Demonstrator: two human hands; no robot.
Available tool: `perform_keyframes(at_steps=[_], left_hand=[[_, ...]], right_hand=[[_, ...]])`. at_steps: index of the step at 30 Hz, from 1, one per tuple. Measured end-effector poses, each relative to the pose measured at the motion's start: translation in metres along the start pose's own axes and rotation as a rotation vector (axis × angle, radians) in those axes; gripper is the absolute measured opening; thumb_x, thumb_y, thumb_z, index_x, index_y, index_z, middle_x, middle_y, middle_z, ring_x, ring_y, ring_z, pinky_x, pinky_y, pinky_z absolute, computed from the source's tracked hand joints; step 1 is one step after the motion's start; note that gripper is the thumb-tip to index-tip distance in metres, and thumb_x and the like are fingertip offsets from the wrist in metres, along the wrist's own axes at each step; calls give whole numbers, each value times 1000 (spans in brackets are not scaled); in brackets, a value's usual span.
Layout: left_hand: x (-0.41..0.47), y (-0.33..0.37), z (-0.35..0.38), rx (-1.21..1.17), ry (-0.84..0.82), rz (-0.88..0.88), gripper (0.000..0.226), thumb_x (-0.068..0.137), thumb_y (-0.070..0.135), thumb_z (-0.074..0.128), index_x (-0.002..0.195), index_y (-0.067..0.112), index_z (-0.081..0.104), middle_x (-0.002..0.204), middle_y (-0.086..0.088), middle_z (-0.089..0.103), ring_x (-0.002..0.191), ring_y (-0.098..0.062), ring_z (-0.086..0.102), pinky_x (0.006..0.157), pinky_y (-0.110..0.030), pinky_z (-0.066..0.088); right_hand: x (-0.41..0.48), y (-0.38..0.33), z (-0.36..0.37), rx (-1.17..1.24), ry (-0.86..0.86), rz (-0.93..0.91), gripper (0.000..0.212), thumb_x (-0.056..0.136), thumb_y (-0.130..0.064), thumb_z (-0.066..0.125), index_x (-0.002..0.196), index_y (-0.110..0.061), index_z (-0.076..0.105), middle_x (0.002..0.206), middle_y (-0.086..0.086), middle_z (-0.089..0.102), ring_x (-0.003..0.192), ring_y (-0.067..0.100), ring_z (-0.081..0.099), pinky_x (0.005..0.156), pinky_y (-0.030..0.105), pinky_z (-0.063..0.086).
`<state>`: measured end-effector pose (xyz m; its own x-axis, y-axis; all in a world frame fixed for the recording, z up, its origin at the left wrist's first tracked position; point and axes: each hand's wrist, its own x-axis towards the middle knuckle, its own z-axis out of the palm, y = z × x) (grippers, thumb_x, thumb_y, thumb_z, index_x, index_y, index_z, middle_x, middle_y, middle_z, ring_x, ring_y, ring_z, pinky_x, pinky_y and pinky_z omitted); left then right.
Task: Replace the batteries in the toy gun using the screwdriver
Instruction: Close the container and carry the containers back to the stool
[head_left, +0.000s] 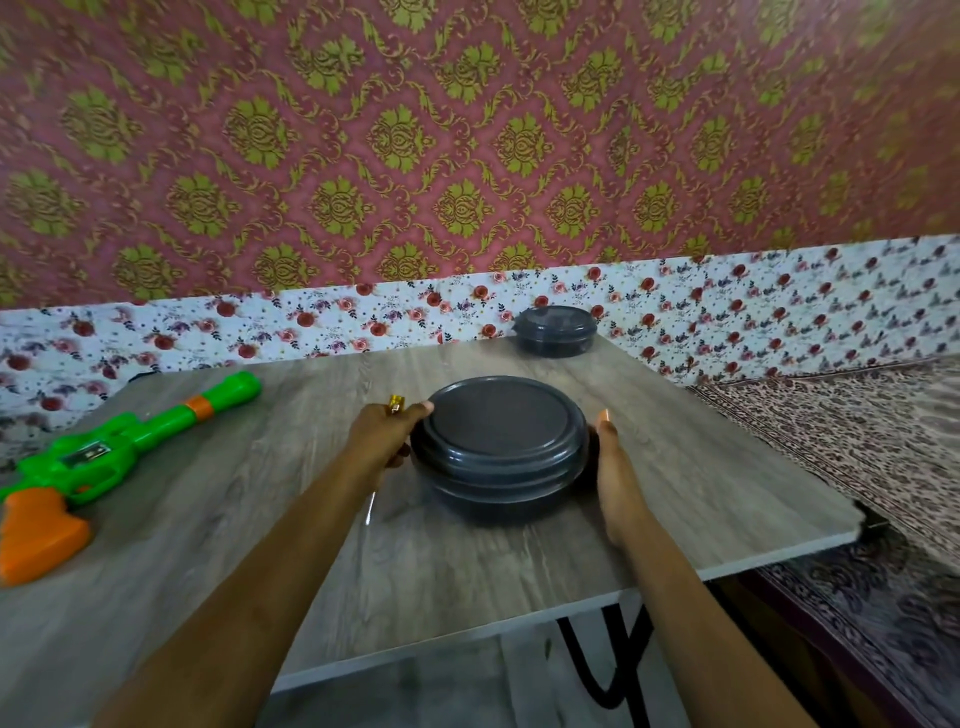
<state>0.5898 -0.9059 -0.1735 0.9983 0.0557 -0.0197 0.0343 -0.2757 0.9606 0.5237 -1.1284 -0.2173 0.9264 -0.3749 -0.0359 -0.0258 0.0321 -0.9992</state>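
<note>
A green toy gun (119, 447) with an orange grip lies on the left of the grey wood-grain table (260, 545), barrel pointing to the far right. At the table's middle stands a round dark grey lidded container (501, 447). My left hand (387, 439) grips its left side and my right hand (615, 467) presses against its right side. A small yellow object (397, 404) shows at my left hand's fingers. A thin dark rod (371, 509) lies partly hidden under my left wrist. No batteries are in sight.
A second dark grey lidded container (555, 331) sits at the table's far edge against the floral-papered wall. The table's right corner (862, 525) ends beside a patterned cloth surface (857, 441). Black table legs (618, 654) show below the near edge.
</note>
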Motion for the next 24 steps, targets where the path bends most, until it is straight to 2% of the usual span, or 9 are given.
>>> perform_keyframes(at_steps=[2, 5, 8, 10, 12, 16, 18, 21, 24], left_hand=[[2, 0, 0, 31, -1, -5, 31, 86, 36, 64, 86, 7, 57, 84, -14, 59, 60, -19, 48, 51, -25, 39], [3, 0, -2, 38, -64, -38, 29, 86, 37, 64, 88, 10, 55, 85, -11, 57, 62, -17, 46, 51, -24, 36], [1, 1, -4, 43, -160, -99, 31, 86, 41, 63, 95, 12, 56, 86, -8, 56, 65, -16, 46, 50, -22, 35], [2, 1, -4, 39, -201, -156, 34, 84, 43, 64, 96, 13, 55, 83, -7, 52, 64, -15, 44, 49, -21, 34], [4, 0, -3, 6, -224, -214, 42, 81, 47, 66, 101, 12, 57, 84, -7, 50, 64, -14, 42, 48, -21, 35], [8, -7, 2, -58, -224, -270, 49, 77, 53, 68, 103, 12, 60, 98, -8, 59, 85, -20, 53, 64, -26, 45], [8, -10, 6, -117, -216, -279, 40, 79, 48, 68, 99, 13, 61, 105, -9, 63, 93, -22, 58, 70, -30, 52], [7, -11, 12, -172, -184, -287, 27, 84, 41, 65, 89, 15, 60, 88, -6, 62, 74, -18, 57, 56, -26, 49], [6, -10, 15, -191, -158, -276, 24, 85, 37, 64, 89, 15, 59, 81, -5, 61, 68, -17, 54, 53, -26, 45]], right_hand=[[3, 2, -4, 41, -11, 30, 105, 61, -91, 26, 134, -19, 50, 137, 6, 53, 127, 23, 48, 112, 45, 30], [8, 2, -7, 88, -31, 63, 107, 59, -92, 30, 132, -17, 51, 135, 6, 54, 126, 24, 48, 112, 47, 30], [7, -6, -5, 48, -68, 63, 83, 73, -79, 40, 129, -20, 55, 131, -4, 54, 122, 16, 48, 111, 39, 30], [11, -5, -4, 14, -68, 77, 72, 69, -70, 56, 121, -22, 59, 125, 0, 61, 116, 19, 54, 106, 40, 38], [14, -4, -4, 41, -70, 107, 53, 74, -54, 64, 113, -19, 63, 115, 3, 66, 107, 22, 60, 98, 39, 45], [21, -3, -7, 107, -78, 138, 36, 78, -39, 67, 107, -17, 65, 111, 3, 67, 103, 20, 61, 85, 33, 48], [24, -4, -7, 113, -76, 152, 35, 77, -36, 69, 104, -16, 66, 110, 4, 67, 104, 22, 61, 93, 37, 48], [27, -5, -5, 75, -47, 161, 30, 74, -35, 70, 96, -16, 66, 109, 6, 68, 104, 25, 61, 99, 42, 46], [26, -7, -2, 85, 8, 147, 19, 78, -28, 68, 90, -15, 64, 104, 9, 67, 100, 27, 61, 85, 36, 49]])
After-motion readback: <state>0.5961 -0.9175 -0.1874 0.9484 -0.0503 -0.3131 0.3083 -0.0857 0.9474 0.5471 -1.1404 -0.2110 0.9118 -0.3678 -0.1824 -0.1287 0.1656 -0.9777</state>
